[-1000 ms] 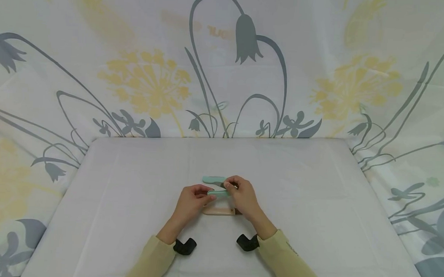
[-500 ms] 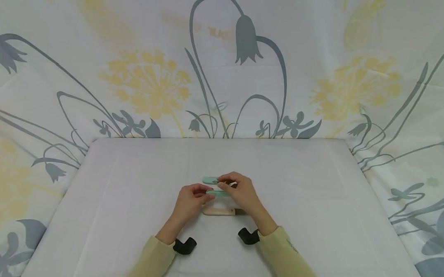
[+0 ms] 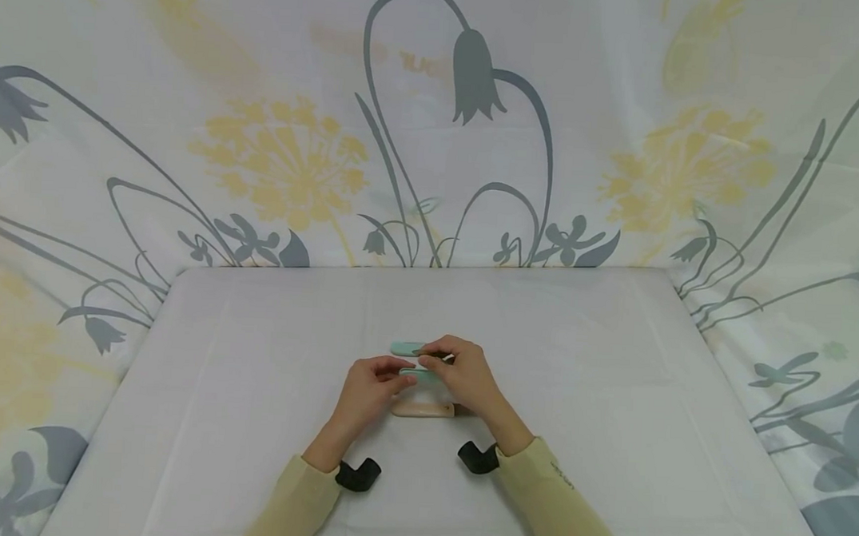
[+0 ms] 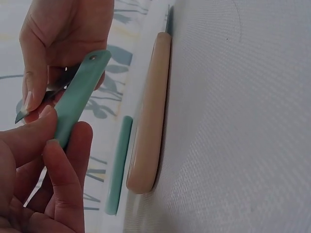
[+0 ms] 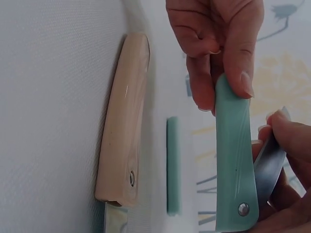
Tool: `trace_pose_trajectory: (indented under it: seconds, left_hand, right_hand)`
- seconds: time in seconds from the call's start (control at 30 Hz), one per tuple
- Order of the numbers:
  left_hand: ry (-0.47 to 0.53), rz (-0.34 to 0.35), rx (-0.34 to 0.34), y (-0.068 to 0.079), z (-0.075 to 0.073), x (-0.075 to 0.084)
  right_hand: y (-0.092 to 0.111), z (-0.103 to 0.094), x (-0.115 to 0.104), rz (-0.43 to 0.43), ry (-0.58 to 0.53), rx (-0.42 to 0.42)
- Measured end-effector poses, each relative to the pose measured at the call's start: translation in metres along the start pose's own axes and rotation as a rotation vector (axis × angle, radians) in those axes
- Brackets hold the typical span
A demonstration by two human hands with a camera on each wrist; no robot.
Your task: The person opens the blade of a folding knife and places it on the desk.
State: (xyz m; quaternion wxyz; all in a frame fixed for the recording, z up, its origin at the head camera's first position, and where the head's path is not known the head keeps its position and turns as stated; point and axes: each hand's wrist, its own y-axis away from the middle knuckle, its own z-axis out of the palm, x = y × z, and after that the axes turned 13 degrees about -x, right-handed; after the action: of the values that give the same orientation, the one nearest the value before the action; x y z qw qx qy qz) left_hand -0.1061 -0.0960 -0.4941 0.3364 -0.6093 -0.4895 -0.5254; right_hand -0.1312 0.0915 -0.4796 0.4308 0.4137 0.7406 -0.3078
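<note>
A folding knife with a mint-green handle [image 5: 235,155] is held between both hands above the table. My left hand [image 3: 368,387] pinches the rear end of its handle between thumb and fingers. At the pivot end, my right hand [image 3: 470,375] grips the steel blade [image 5: 269,167], which stands partly folded at an angle to the handle. The blade's tip [image 4: 20,117] pokes out past the right fingertips in the left wrist view. Behind lies a second mint-green handle [image 3: 404,348], its right part hidden by the right hand. Nearer me rests a beige-handled knife [image 3: 423,410], blade out to the right.
A white cloth covers the table [image 3: 269,325]. Around its back and sides hangs a floral curtain [image 3: 586,147]. Black wrist mounts [image 3: 358,476] stick out inward from both sleeves, low over the front of the table.
My right fingertips have moved left, swinging the blade closer to the handle of the held folding knife. My left hand has stayed nearly still, and the two other knives lie where they were.
</note>
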Motion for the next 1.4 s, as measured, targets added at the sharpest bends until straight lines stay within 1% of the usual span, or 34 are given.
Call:
trace_pose_trajectory:
  seconds: [0.1,0.2,0.5,0.73,0.8,1.0,1.13,1.4]
  left_hand:
    - [-0.009,-0.003,0.024,0.000,0.000,0.000]
    - [-0.004,-0.007,0.030,0.000,-0.001,-0.001]
    - [0.031,0.002,0.014,0.000,-0.005,0.001]
    - [0.014,-0.011,0.023,-0.001,-0.005,0.001]
    - [0.011,-0.008,0.024,-0.002,-0.005,0.001]
    - [0.013,-0.012,0.021,0.000,-0.006,0.003]
    - [0.001,0.005,0.018,0.002,-0.009,0.002]
    - [0.005,-0.017,0.032,0.004,-0.013,0.004]
  right_hand:
    - [0.000,0.000,-0.001,0.003,-0.004,0.006]
    - [0.000,0.000,-0.001,0.000,-0.007,0.014]
    - [0.001,-0.003,-0.006,-0.016,0.015,0.071]
    - [0.003,-0.007,-0.004,-0.005,0.002,0.096]
    - [0.003,-0.008,-0.003,-0.006,-0.002,0.093]
    - [0.004,-0.012,-0.003,-0.024,0.002,0.050]
    - [0.004,-0.015,-0.005,-0.006,-0.014,0.034]
    - [0.006,-0.020,-0.005,0.049,-0.063,0.031]
